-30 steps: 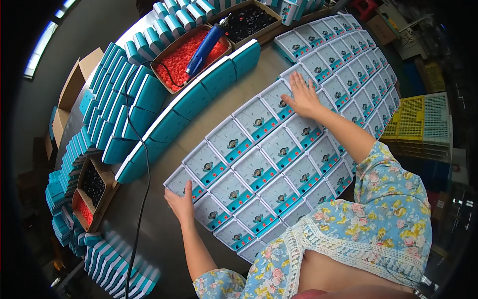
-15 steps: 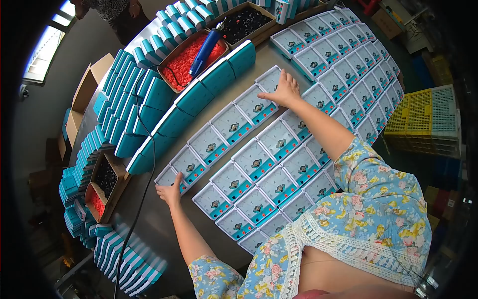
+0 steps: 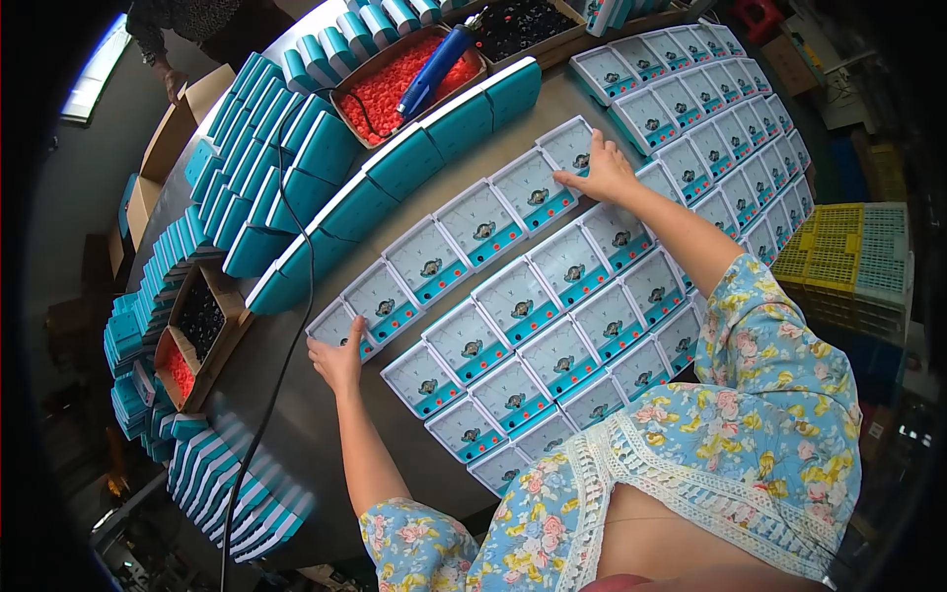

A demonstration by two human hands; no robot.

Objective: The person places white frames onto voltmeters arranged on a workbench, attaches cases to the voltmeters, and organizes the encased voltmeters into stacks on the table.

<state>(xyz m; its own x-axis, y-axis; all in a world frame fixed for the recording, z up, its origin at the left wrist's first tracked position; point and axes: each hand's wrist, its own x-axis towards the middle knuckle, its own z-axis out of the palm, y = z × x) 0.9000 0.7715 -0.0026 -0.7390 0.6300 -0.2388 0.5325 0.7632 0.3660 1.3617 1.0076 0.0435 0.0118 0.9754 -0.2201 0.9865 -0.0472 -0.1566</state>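
A slanting row of square white-and-teal dial meters (image 3: 480, 225), with red and black terminals, lies face up on the dark table, its ends between my two hands. My left hand (image 3: 338, 357) grips the near-left end, thumb on the edge of the last meter and fingers around its outer side. At the far end my right hand (image 3: 604, 176) has its fingers over the outer edge of the end meter and its thumb along the lower side. A narrow strip of table separates this row from a larger block of the same meters (image 3: 520, 308) nearer my body.
Teal meters stand on edge in a line (image 3: 424, 158) beyond the row. Behind them a blue corded tool (image 3: 434, 74) lies across a box of red parts (image 3: 370, 99). A black cable (image 3: 286, 380) crosses the table. Another person's hand (image 3: 175, 84) is near a carton.
The whole view has shifted slightly. Both my hands stay on the row's ends. The other person's hand is now lower, by the carton.
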